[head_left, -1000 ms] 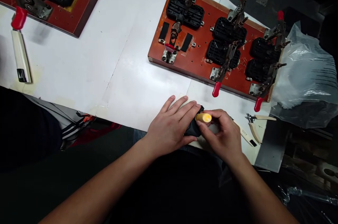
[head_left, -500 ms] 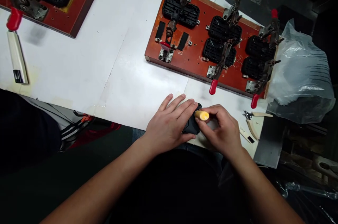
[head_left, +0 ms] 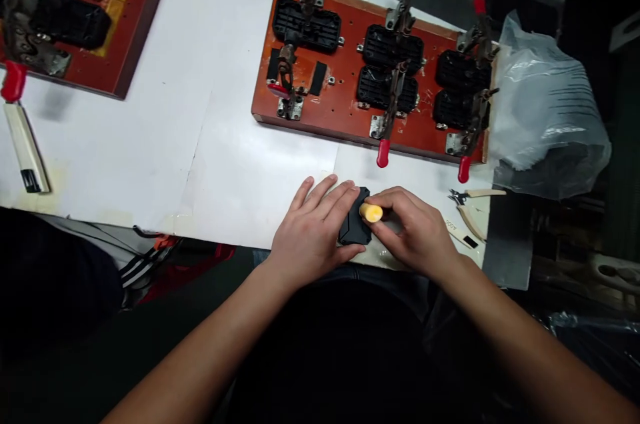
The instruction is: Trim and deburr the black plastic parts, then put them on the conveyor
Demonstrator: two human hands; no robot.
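My left hand [head_left: 313, 231] lies flat with its fingers stretched out, and its fingertips and thumb rest on a flat black plastic part [head_left: 357, 227] at the table's front edge. The hand covers the left portion of that part. At the part's right side, my right hand [head_left: 413, 227] pinches a short yellow cylindrical stick [head_left: 371, 213] between thumb and fingers. The stick points up toward me, and its lower end is hidden. Whether that end touches the part, I cannot tell.
Beyond my hands stands a red-brown fixture board [head_left: 320, 121] with red-handled toggle clamps and several black parts. Another such board [head_left: 105, 81] is at the upper left, near a white-handled tool [head_left: 25, 147]. Nippers [head_left: 470, 207], a pale cutter [head_left: 463, 234] and a plastic bag [head_left: 550, 111] are on the right.
The view has shifted, so the boards and tools sit differently in the frame. My hands keep nearly the same pose, and more of the black part shows between them.
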